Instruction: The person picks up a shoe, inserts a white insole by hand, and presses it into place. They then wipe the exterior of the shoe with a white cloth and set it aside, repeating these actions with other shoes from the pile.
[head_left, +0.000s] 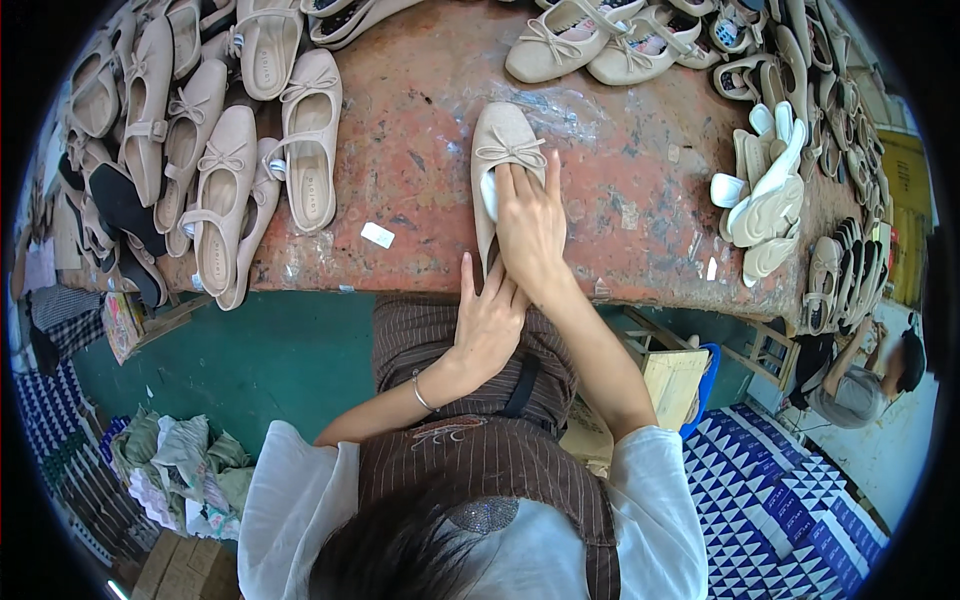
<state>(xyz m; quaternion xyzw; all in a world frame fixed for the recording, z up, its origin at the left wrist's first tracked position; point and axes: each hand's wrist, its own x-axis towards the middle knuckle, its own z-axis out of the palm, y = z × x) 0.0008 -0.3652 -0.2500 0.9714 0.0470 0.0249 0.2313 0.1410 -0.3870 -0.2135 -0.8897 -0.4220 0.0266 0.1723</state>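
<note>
A beige flat shoe with a bow lies on the table before me, toe pointing away. My right hand reaches into its opening, fingers stretched toward the toe and the outermost finger apart outside the shoe; the fingertips inside are hidden. A white lining piece shows inside the shoe beside these fingers. At the heel, by the table's front edge, my left hand holds the shoe, one finger pointing up along its left side. The heel itself is mostly covered by my hands.
Many finished-looking beige shoes crowd the table's left; more shoes stand along the back and right. A stack of insoles sits at right. A white label lies on the worn red tabletop. Another person sits far right.
</note>
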